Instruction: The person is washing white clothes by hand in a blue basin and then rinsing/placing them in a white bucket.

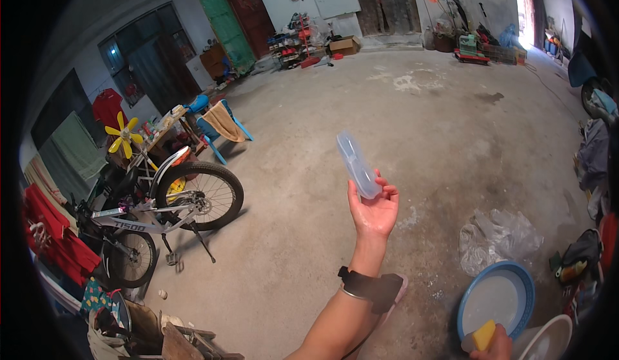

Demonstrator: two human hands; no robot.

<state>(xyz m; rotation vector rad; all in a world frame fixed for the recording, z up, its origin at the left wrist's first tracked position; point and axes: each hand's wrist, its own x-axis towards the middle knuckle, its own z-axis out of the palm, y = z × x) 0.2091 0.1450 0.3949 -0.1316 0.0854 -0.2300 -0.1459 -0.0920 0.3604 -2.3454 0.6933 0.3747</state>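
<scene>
A clear, bluish plastic case, long and narrow, (357, 164) is held up in my left hand (375, 207), between the thumb and the fingers, over the concrete floor. At the lower right, my right hand (495, 348) grips a yellow sponge (483, 335) over the near rim of a blue plastic basin (531, 282) that holds cloudy water. Beside the sponge is a pale translucent piece; whether my right hand holds it too, I cannot tell. A dark band with a flat piece is strapped round my left wrist.
A white bucket (563, 333) stands right of the basin, and crumpled clear plastic bags (500, 239) lie beyond it. At left are a bicycle (140, 220) and a blue chair (208, 130) with a towel. Wooden stools (181, 340) stand at lower left.
</scene>
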